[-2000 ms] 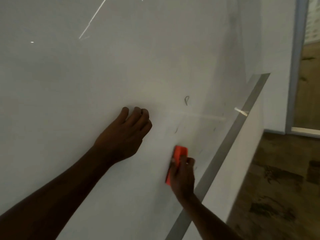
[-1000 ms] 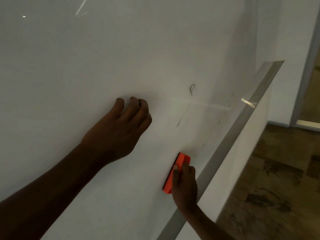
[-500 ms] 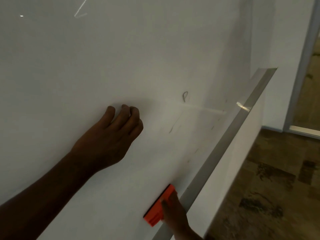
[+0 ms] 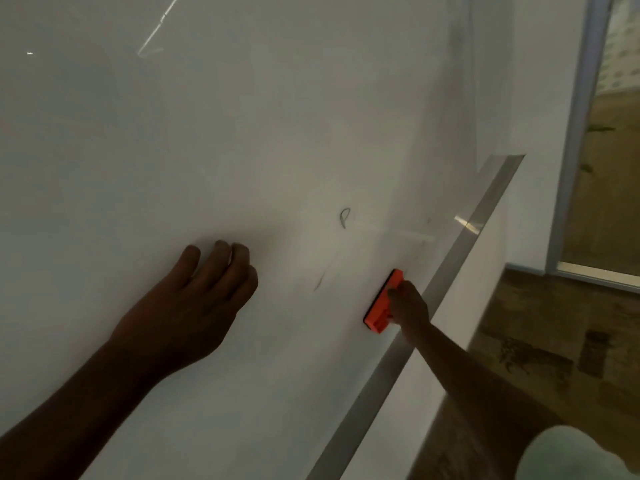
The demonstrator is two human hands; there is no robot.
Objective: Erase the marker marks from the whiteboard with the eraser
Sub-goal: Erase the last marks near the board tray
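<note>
**Gripping the orange eraser low on the whiteboard, right of the remaining marks**

Curled fingers are bracing the left hand (image 4: 194, 306) against the whiteboard (image 4: 242, 133), its back turned to the camera. The fingertips are tucking under out of sight and the thumb is hiding behind the hand. Nothing is showing in it. Its forearm is running off the lower left corner.

A thin bright streak (image 4: 157, 26) is glinting on the glossy surface near the top left. Right of the left hand, a faint slanted stroke (image 4: 320, 280) is barely showing. Above it a small dark loop (image 4: 344, 218) is standing out more clearly, shaped like a narrow P, though it is not reading surely as a letter.

Further right, the eraser (image 4: 382, 303) is lying flat against the board, below and right of both marks and touching neither. Its long axis is slanting from lower left to upper right, roughly parallel to the metal frame (image 4: 450, 271) just beside it. Its dark edge is facing the board and its orange back is facing out. Any lettering on it is too blurred to make out.

The right hand (image 4: 408, 308) is clamping the eraser from the right side, with one finger lying along its back. The remaining fingers are merging into shadow.

Beyond the frame, a mottled brown floor (image 4: 536, 358) is showing. A pale sleeve (image 4: 575, 455) is being cut off at the bottom right corner.
</note>
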